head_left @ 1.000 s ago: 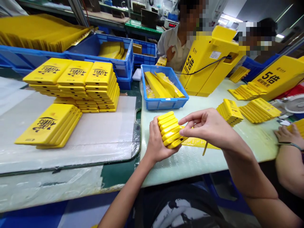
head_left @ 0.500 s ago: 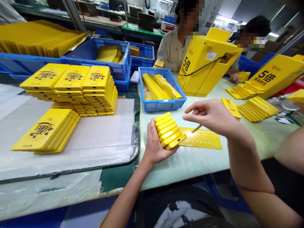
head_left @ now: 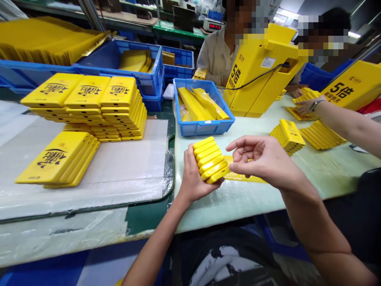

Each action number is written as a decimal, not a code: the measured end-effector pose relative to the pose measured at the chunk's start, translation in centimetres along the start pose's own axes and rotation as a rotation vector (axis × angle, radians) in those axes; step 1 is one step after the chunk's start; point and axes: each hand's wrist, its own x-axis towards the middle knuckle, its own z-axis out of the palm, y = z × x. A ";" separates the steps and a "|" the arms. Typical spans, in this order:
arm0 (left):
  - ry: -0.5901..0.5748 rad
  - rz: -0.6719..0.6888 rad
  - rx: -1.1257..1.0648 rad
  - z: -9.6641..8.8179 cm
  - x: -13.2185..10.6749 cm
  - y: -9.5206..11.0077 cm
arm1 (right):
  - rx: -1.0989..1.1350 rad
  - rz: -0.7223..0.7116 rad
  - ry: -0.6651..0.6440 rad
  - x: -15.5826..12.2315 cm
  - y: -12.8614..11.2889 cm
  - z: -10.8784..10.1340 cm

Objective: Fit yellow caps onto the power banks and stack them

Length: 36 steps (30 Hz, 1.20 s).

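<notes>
A pale green tabletop (head_left: 250, 210) runs out in front of the person, with a blue plastic crate (head_left: 205, 129) beyond the hands and a short pile of yellow cases (head_left: 288, 137) to their right. The left hand (head_left: 195, 178) holds a fanned stack of yellow cases (head_left: 210, 161) in a firm, cupped grip, a fan that leaves each case's long edge exposed. The right hand (head_left: 262, 159) stands wide open, its thumb (head_left: 235, 167) just beside the stack, above a flat yellow strip (head_left: 245, 179), with open room toward the tabletop's near edge.
</notes>
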 end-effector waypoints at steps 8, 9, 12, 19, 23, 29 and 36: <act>0.000 -0.035 -0.029 -0.1 -0.1 0.0 | 0.014 0.048 -0.091 0.9 0.3 0.7; 0.001 -0.033 -0.030 0.0 -0.1 0.0 | -0.003 0.045 -0.099 0.9 0.4 0.7; -0.003 -0.018 -0.031 -0.1 0.0 -0.1 | -0.116 0.036 -0.094 1.3 0.8 0.0; -0.015 -0.038 -0.059 -0.1 0.6 -0.5 | -0.544 -0.125 0.088 2.1 1.2 -1.8; -0.060 -0.055 -0.088 -0.3 0.7 -1.0 | -0.458 -0.282 0.006 1.8 1.5 0.4; -0.058 -0.054 -0.066 -0.4 0.7 -1.5 | -0.398 -0.207 -0.185 2.5 2.4 1.1; -0.078 -0.076 -0.098 -0.5 0.8 -1.3 | -0.547 -0.475 -0.170 1.1 2.6 1.2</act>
